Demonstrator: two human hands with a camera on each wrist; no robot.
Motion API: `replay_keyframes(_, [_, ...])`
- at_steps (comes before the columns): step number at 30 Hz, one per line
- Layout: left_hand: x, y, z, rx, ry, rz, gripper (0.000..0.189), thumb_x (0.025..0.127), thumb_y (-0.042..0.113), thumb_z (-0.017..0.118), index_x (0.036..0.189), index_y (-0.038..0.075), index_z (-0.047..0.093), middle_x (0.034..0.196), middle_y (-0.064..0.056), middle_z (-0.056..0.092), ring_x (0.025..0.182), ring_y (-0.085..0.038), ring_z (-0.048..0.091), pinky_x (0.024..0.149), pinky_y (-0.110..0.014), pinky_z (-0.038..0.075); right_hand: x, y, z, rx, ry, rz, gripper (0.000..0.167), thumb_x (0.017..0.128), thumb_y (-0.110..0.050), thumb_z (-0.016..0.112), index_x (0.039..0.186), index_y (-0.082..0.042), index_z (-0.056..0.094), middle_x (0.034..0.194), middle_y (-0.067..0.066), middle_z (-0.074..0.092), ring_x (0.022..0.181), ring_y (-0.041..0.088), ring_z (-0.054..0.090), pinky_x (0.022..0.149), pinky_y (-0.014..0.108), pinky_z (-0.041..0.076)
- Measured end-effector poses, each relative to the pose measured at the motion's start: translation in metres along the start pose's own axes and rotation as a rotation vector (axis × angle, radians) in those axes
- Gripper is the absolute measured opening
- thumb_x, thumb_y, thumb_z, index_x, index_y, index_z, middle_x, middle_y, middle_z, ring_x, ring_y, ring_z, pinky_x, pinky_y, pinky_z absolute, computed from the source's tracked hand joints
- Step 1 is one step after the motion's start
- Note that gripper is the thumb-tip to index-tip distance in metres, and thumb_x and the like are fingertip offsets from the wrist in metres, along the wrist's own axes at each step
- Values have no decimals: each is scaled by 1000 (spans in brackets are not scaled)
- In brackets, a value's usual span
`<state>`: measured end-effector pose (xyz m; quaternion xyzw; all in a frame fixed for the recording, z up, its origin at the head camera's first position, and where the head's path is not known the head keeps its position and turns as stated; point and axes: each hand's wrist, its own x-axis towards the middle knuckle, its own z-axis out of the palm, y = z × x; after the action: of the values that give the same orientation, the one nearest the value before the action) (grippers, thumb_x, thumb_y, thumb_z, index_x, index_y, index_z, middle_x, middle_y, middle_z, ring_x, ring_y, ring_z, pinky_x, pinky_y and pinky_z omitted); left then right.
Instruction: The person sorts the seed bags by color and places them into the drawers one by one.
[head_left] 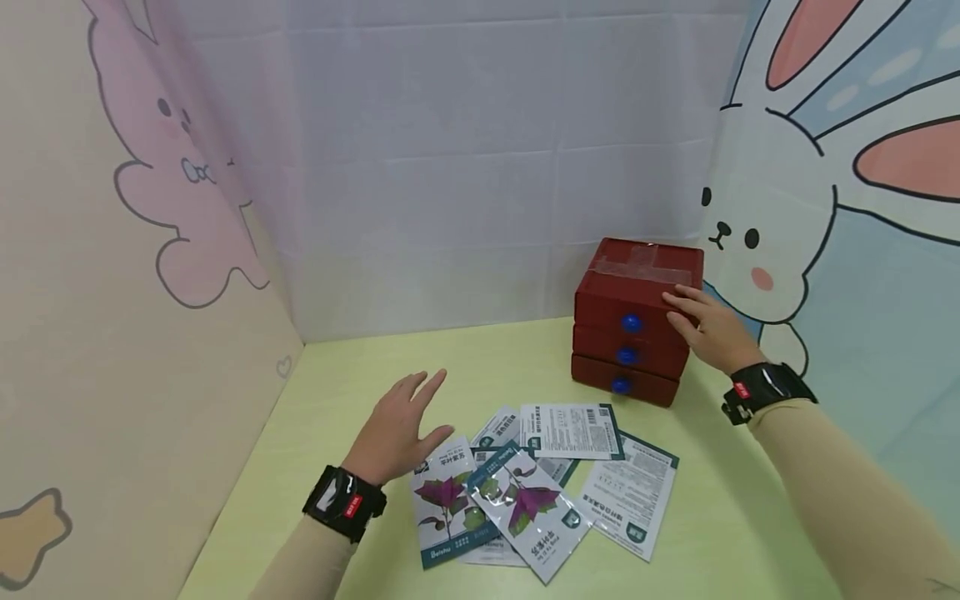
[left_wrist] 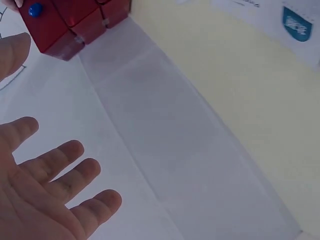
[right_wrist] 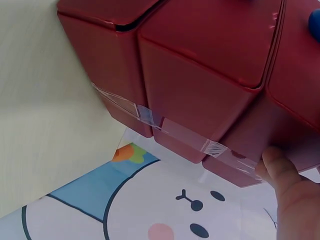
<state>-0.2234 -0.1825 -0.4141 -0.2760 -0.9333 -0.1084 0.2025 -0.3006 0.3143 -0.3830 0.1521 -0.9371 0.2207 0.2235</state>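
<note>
Left hand (head_left: 390,437): fingers spread, holding nothing, just above the seed packets (head_left: 528,508). Right hand (head_left: 716,333): fingers extended, resting on the upper right edge of the taped red three-drawer box (head_left: 637,292), not curled round it. Box: upright, right rear of table (head_left: 450,362), behind packets. Step, as judged: steadying the box. Next move: probably calls for pinching a blue knob (head_left: 631,323).

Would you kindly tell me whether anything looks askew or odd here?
The packets on the table look untidy, overlapping at mixed angles; clear tape across the red drawers looks makeshift. Nothing appears spilled.
</note>
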Motion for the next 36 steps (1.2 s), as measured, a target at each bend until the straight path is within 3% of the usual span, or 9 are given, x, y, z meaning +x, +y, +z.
replay_keyframes(8, [65, 26, -19, 0, 42, 178, 77, 84, 41, 71, 148, 14, 39, 143, -16, 45, 130, -30, 45, 106, -46, 37, 14, -19, 15, 18, -7, -37, 44, 99, -25, 52, 138, -4, 52, 145, 21, 41, 114, 46, 53, 89, 59, 45])
replay_keyframes(13, [103, 39, -21, 14, 26, 215, 72, 86, 41, 68, 146, 12, 40, 145, -14, 42, 132, -28, 42, 108, -43, 35, 21, -28, 25, 53, -13, -77, 43, 99, -23, 52, 138, -3, 52, 145, 21, 42, 118, 46, 50, 88, 58, 47])
replay_keyframes(19, [136, 50, -22, 31, -10, 246, 74, 86, 41, 67, 147, 10, 39, 146, -13, 42, 134, -27, 41, 109, -40, 34, 27, -42, 39, 71, -30, -90, 44, 99, -23, 53, 138, -5, 52, 146, 20, 41, 129, 45, 40, 95, 57, 43])
replay_keyframes(25, [155, 58, -18, 74, -76, 212, 75, 87, 45, 64, 149, 12, 36, 149, -11, 39, 137, -25, 37, 110, -39, 31, 33, -61, 47, 100, -48, -115, 44, 98, -23, 54, 138, -5, 52, 146, 19, 41, 131, 43, 39, 98, 56, 41])
replay_keyframes(31, [161, 61, -15, 96, -141, 165, 72, 90, 43, 62, 149, 12, 37, 151, -11, 36, 139, -26, 34, 111, -41, 30, 35, -74, 51, 134, -74, -113, 44, 98, -24, 54, 138, -6, 52, 148, 18, 40, 133, 42, 38, 99, 55, 40])
replay_keyframes(36, [164, 55, -8, 125, -212, 123, 71, 91, 45, 59, 150, 12, 35, 153, -10, 34, 141, -27, 30, 112, -43, 28, 38, -88, 58, 198, -113, -80, 46, 99, -30, 51, 139, -6, 52, 149, 16, 38, 136, 40, 34, 104, 55, 36])
